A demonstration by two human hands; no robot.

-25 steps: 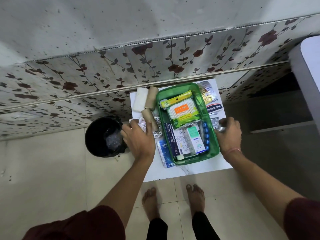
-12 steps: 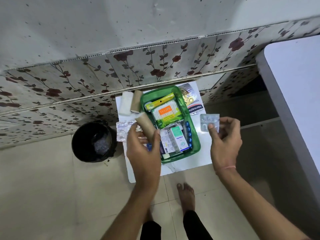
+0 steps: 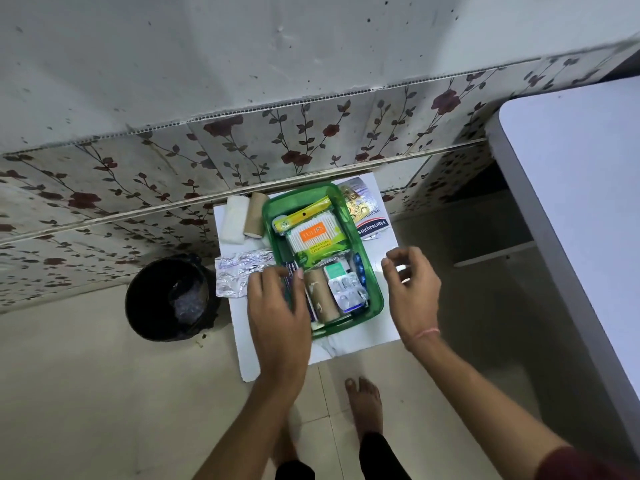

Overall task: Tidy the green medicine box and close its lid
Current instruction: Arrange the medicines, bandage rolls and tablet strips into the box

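The green medicine box (image 3: pixel 375 299) sits open on a small white table (image 3: pixel 349 344). Inside lie a yellow tube, a cotton-bud pack (image 3: pixel 313 239), a brown bandage roll (image 3: pixel 322 299) and a silver pill strip (image 3: pixel 346 287). My left hand (image 3: pixel 277 306) hovers over the box's near left corner, fingers spread, holding nothing. My right hand (image 3: pixel 412 289) floats just right of the box, fingers apart and empty. No lid is recognisable in view.
On the table left of the box lie foil pill strips (image 3: pixel 239 271), a white roll (image 3: pixel 233 220) and a brown roll (image 3: pixel 254 214). A plaster packet (image 3: pixel 372 226) and gold strips lie at the right. A black bin (image 3: pixel 169 299) stands left. A white surface (image 3: pixel 571 202) fills the right.
The brown roll left my left hand and now lies in the box. The silver pill strip left my right hand and lies in the box too. Both hands have drawn back empty.
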